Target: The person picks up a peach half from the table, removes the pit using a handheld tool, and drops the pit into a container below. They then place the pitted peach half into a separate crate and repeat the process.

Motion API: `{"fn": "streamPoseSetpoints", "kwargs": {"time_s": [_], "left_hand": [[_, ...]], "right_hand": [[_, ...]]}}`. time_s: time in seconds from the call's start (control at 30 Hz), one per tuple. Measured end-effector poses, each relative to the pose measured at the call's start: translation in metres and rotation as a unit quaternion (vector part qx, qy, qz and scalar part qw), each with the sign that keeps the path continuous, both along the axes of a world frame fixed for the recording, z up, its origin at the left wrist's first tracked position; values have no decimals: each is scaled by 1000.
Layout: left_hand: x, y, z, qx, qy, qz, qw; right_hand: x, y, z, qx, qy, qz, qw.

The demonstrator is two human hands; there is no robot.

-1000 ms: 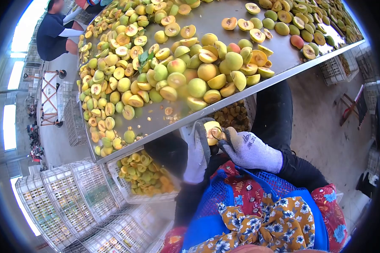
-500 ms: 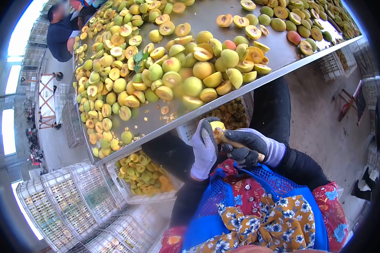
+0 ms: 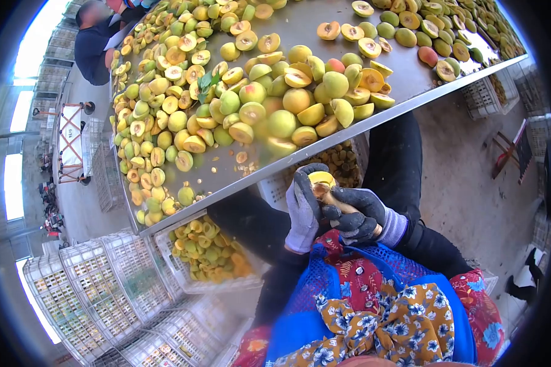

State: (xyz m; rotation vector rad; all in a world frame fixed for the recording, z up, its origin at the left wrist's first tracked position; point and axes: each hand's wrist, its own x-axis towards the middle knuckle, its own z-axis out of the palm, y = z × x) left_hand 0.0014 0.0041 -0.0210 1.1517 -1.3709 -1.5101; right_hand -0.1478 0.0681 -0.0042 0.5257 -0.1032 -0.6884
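Both hands wear light purple gloves with dark grey fingers and meet just below the table's metal edge. My left hand (image 3: 304,208) is wrapped round the left side of a yellow-green halved fruit (image 3: 322,178), its cut face partly showing brown. My right hand (image 3: 364,214) is closed round a tan wooden-looking handle (image 3: 343,206), whose upper end meets the fruit. Whatever lies at the handle's tip is hidden by the fruit and fingers. Above the hands, whole and halved fruits (image 3: 281,124) lie on the metal table (image 3: 288,160).
Below the table edge sit a crate of fruit halves (image 3: 197,285) at the left and another crate (image 3: 275,191) behind my hands. White crates (image 3: 92,287) stand at the lower left. A person (image 3: 93,46) is at the upper left. A folded red-framed stool (image 3: 513,151) stands right.
Both hands have shifted slightly to the right, and the fruit has tilted a little, showing more of its cut side. The view has moved slightly.
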Motion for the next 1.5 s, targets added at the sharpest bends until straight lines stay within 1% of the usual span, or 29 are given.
{"fn": "streamPoseSetpoints", "kwargs": {"time_s": [0.03,0.07,0.13,0.2,0.23,0.27,0.3,0.4,0.43,0.47,0.5,0.53,0.6,0.63,0.7,0.77,0.8,0.83,0.87,0.9,0.93,0.97,1.0,1.03,1.13,1.2,1.27,1.3,1.5], "left_hand": [[4,-1,-5,-162,-130,34,977],[12,-2,-7,-230,-200,74,950],[53,-12,-4,-94,-151,172,969],[107,-22,8,-80,-219,234,944],[130,-23,17,-122,-342,228,903],[146,-22,23,-161,-486,228,828],[153,-22,34,-180,-654,242,693],[125,-44,58,-199,-688,212,665],[104,-56,61,-156,-609,179,757],[84,-66,55,-211,-554,128,795],[62,-78,41,-184,-577,96,790],[28,-89,55,-113,-579,14,807],[2,-106,20,-135,-611,-66,778],[-7,-111,21,-112,-607,-71,784],[8,-116,15,-158,-491,-33,856],[31,-113,-5,-222,-351,12,909],[36,-110,5,-108,-256,20,960],[37,-101,25,14,-153,25,988],[39,-90,43,140,-45,32,989],[43,-82,58,172,-7,-42,984],[41,-73,57,174,3,-39,984],[38,-65,55,175,12,-38,984],[34,-58,52,174,21,-40,984],[25,-49,35,181,73,22,980],[22,-35,20,235,178,0,956],[21,-27,18,166,86,-21,982],[20,-20,22,67,-16,-42,997],[16,-16,24,167,148,-1,975],[8,-5,26,-27,-54,54,997]], "right_hand": [[0,2,-5,-17,25,3,1000],[-3,4,-7,-46,43,-15,998],[-9,8,-7,-99,78,-47,991],[-19,2,-1,-51,153,-52,986],[-23,2,-7,-37,168,-50,984],[-27,1,-15,-26,185,-48,981],[-27,0,-22,-33,242,-34,969],[-22,-2,-18,-23,332,25,943],[-21,0,-22,-26,322,32,946],[-20,0,-17,-27,345,29,938],[-18,-2,-8,-30,369,25,928],[-17,-3,-1,-33,393,20,919],[-22,-1,-4,-45,415,27,908],[-25,2,-10,-61,437,36,897],[-29,3,-6,-97,488,50,866],[-30,4,-1,-182,578,52,794],[-30,5,2,-218,620,48,752],[-27,0,13,-204,607,57,766],[-20,-2,21,-218,631,50,743],[-13,-5,28,-233,655,43,717],[-12,-7,30,-247,679,34,690],[-14,-7,29,-429,743,1,514],[-17,-7,27,-537,791,-60,287],[-13,-5,28,-558,802,-80,196],[-6,-10,41,-541,826,-99,127],[-2,-11,46,-475,848,-44,229],[2,-8,41,-458,859,-55,222],[3,-8,44,-454,862,-40,223],[10,-4,43,-439,866,-9,240]]}}
